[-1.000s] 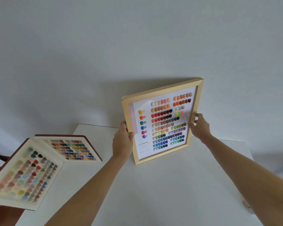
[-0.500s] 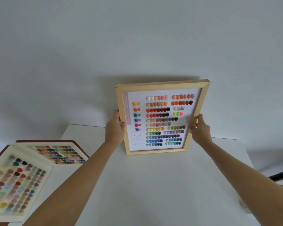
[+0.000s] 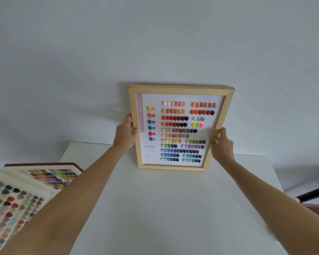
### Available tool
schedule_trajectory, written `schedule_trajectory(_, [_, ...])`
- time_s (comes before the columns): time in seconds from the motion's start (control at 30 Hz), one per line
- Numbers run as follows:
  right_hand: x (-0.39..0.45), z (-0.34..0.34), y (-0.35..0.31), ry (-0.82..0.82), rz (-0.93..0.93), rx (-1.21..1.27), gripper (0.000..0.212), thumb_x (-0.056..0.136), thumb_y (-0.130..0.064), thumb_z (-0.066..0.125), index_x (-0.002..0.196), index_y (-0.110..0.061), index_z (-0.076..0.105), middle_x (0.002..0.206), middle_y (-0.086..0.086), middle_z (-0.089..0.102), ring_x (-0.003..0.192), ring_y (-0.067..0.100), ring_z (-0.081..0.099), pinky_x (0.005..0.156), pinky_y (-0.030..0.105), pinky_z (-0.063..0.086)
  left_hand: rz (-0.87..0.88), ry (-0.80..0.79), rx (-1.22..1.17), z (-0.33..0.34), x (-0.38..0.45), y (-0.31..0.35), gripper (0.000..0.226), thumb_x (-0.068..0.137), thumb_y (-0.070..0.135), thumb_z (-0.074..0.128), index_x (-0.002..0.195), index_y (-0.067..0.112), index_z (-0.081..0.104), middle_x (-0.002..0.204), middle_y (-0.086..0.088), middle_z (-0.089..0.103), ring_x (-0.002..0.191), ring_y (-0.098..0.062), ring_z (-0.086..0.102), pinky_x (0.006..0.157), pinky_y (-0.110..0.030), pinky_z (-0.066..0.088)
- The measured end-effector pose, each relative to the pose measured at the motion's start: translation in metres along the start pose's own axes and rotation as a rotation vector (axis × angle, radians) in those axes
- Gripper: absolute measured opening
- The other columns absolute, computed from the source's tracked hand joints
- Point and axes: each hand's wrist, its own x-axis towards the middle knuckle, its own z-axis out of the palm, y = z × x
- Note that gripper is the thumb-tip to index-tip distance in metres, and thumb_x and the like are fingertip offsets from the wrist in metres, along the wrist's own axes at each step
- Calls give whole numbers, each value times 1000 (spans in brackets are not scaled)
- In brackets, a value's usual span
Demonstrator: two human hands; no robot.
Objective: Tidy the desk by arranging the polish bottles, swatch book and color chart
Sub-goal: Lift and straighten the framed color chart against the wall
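Note:
A color chart [image 3: 179, 129] in a pale wooden frame stands upright at the back of the white desk [image 3: 164, 208], close to the wall, its lower edge on or just above the desktop. My left hand [image 3: 125, 134] grips the frame's left side and my right hand [image 3: 221, 146] grips its right side. An open swatch book [image 3: 20, 197] with a dark red cover lies at the desk's left edge, showing rows of colored nail tips. No polish bottles are in view.
A plain white wall [image 3: 155, 52] rises right behind the desk. At the far right, beyond the desk's edge, a black bar [image 3: 313, 195] slants across. A small pale object [image 3: 271, 234] shows beside my right forearm.
The chart has turned from tilted to square with the wall and moved back toward it. The view has shifted, so the swatch book sits lower and further left.

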Motion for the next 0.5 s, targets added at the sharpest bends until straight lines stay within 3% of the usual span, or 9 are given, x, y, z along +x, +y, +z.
schedule_trajectory(0.5, [-7,-1,4,-37,6,1,30,96,-9,45,121,-12,31,102,16,62,75,30,61,62,46,58,-19,-20,-11,-5,-11,3,42,91,9,60,128,14,40,125,-12,61,115,-32,61,90,-46,54])
